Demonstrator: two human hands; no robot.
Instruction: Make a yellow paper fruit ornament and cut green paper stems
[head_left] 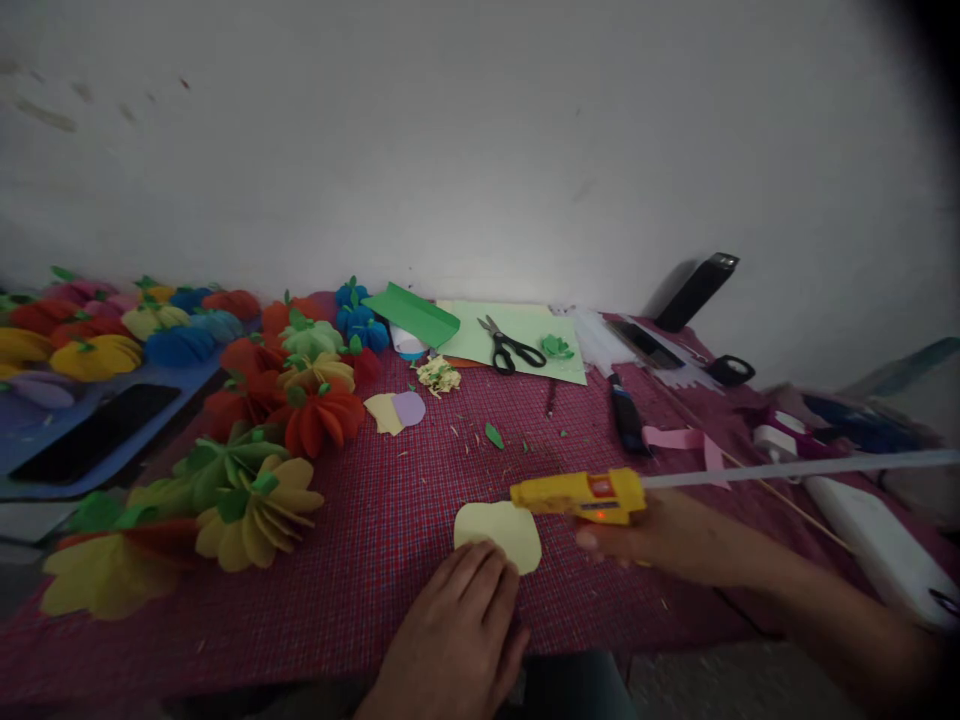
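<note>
My right hand (660, 535) grips a yellow hot glue gun (577, 495), with a long whitish glue stick (795, 467) sticking out of its back end. The gun's nozzle points left, over the upper right edge of a pale yellow paper cutout (502, 530). My left hand (465, 620) lies with flat fingers on the lower left part of the cutout, on the cloth near the table's front edge. How many paper layers lie there I cannot tell. A small green paper leaf (494, 435) lies behind the gun.
Many paper pumpkins (322, 410) crowd the left side, near a black phone (97, 430). Black-handled scissors (510, 345) rest on pale green paper (465, 330) at the back. A utility knife (625, 415), pink ribbon (682, 440) and white box (877, 545) lie to the right.
</note>
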